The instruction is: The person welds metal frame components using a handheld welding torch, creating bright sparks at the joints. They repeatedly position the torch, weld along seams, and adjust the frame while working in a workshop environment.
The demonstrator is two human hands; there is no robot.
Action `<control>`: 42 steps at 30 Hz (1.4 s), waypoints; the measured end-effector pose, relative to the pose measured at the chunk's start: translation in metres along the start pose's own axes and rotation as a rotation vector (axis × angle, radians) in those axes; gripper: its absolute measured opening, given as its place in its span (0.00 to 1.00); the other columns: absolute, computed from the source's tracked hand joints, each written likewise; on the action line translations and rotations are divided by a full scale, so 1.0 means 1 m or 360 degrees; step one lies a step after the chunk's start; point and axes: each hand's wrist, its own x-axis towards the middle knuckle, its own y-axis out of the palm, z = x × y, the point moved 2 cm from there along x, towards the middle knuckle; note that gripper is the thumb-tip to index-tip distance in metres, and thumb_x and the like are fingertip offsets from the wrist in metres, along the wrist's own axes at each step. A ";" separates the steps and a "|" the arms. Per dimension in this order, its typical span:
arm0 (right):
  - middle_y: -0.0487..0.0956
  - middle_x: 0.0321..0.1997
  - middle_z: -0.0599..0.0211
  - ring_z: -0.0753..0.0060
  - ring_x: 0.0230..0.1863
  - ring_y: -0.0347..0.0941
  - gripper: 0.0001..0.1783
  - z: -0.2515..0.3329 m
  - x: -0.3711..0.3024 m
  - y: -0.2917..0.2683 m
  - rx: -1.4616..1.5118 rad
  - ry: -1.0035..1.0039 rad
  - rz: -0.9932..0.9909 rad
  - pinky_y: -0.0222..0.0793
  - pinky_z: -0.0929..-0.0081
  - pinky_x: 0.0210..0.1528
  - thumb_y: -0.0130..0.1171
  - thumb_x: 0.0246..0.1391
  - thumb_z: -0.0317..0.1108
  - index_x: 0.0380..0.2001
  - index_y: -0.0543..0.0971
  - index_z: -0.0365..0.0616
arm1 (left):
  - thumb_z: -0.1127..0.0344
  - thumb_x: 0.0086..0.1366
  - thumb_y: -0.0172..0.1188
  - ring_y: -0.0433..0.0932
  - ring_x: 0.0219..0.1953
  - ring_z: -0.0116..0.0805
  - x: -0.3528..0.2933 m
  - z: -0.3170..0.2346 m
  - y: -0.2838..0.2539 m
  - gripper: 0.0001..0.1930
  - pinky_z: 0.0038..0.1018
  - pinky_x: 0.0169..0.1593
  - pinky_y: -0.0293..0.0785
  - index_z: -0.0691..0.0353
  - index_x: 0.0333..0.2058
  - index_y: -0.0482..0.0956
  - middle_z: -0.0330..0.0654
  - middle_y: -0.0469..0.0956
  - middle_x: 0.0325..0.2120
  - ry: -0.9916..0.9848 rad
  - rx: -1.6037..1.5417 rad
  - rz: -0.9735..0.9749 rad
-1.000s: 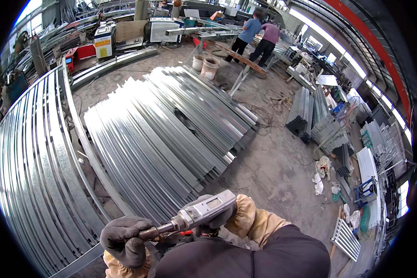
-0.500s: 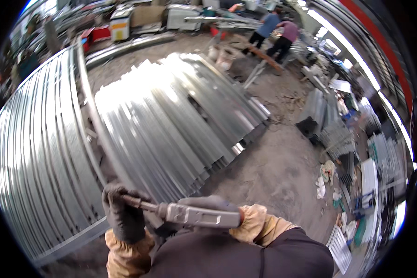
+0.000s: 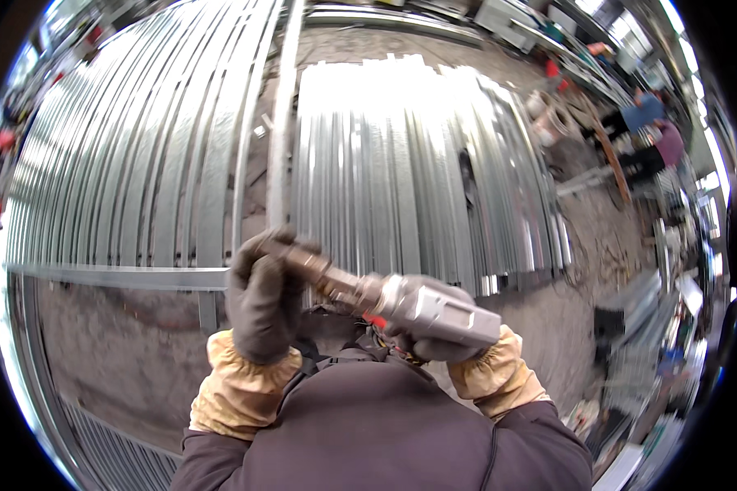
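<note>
In front of my chest I hold a welding gun point(image 3: 446, 313) with a grey metal body and a coppery brown nozzle. It lies slantwise, nozzle end up to the left. My left hand point(image 3: 260, 307), in a dark grey work glove, is closed round the nozzle end. My right hand point(image 3: 444, 350), gloved alike, grips the body from beneath; the body hides most of its fingers. Beyond the gun lies a stack of shiny ribbed metal sheets point(image 3: 385, 188). Left of it, long metal strips point(image 3: 168, 164) lie side by side on a frame point(image 3: 131, 278).
A long metal rail point(image 3: 282, 123) runs between strips and stack. Back right, two people point(image 3: 651, 135) bend near a brown beam point(image 3: 610, 155), beside bucket-like containers point(image 3: 551, 123). Scrap and metal sheets point(image 3: 635, 327) lie along the right. Dusty floor point(image 3: 115, 344) shows at left.
My view has swung left, so the sheets and people sit further right. Both hands have lifted slightly and shifted right with the welding gun, which slants more steeply. Both grips stay closed.
</note>
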 end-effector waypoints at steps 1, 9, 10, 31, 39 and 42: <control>0.79 0.42 0.58 0.76 0.33 0.78 0.34 0.002 0.003 -0.007 -0.0155 -0.0101 -0.0050 0.77 0.80 0.34 0.63 0.62 0.43 0.62 0.65 0.33 | 0.63 0.73 0.57 0.82 0.47 0.42 0.003 0.012 0.001 0.20 0.32 0.51 0.80 0.68 0.58 0.71 0.52 0.81 0.48 0.0008 -0.0021 -0.0073; 0.75 0.44 0.65 0.75 0.28 0.72 0.30 0.068 0.072 -0.035 -0.0193 -0.0302 -0.0464 0.70 0.75 0.28 0.57 0.59 0.42 0.61 0.62 0.46 | 0.72 0.71 0.58 0.77 0.42 0.23 -0.055 0.110 -0.161 0.17 0.20 0.48 0.74 0.70 0.57 0.75 0.41 0.81 0.45 -0.0410 0.0583 -0.0690; 0.75 0.41 0.65 0.75 0.27 0.71 0.30 0.082 0.081 -0.034 -0.0276 -0.0397 -0.0419 0.68 0.74 0.27 0.56 0.60 0.44 0.61 0.61 0.46 | 0.72 0.71 0.59 0.77 0.42 0.22 -0.065 0.116 -0.176 0.18 0.19 0.47 0.74 0.71 0.57 0.75 0.41 0.81 0.45 -0.0513 0.0641 -0.0731; 0.80 0.35 0.62 0.78 0.26 0.77 0.22 0.163 0.318 0.092 -0.0892 -0.0279 0.0720 0.73 0.81 0.27 0.59 0.65 0.42 0.54 0.72 0.37 | 0.66 0.70 0.58 0.75 0.54 0.30 0.011 0.054 -0.179 0.30 0.27 0.59 0.71 0.69 0.66 0.62 0.46 0.75 0.55 -0.0578 0.0428 -0.0129; 0.82 0.34 0.64 0.81 0.23 0.77 0.22 -0.033 0.436 0.120 -0.0479 0.0597 0.0893 0.72 0.84 0.23 0.62 0.62 0.36 0.54 0.74 0.35 | 0.63 0.65 0.66 0.73 0.54 0.34 0.109 0.033 -0.150 0.35 0.34 0.57 0.72 0.63 0.65 0.58 0.45 0.74 0.54 -0.0158 -0.0056 -0.0203; 0.81 0.30 0.67 0.82 0.22 0.75 0.20 -0.088 0.473 0.128 -0.0546 0.1061 0.1051 0.69 0.83 0.21 0.64 0.61 0.37 0.52 0.77 0.36 | 0.65 0.67 0.65 0.74 0.46 0.26 0.121 0.062 -0.165 0.26 0.28 0.50 0.74 0.64 0.60 0.65 0.37 0.75 0.47 -0.0189 -0.0344 -0.0702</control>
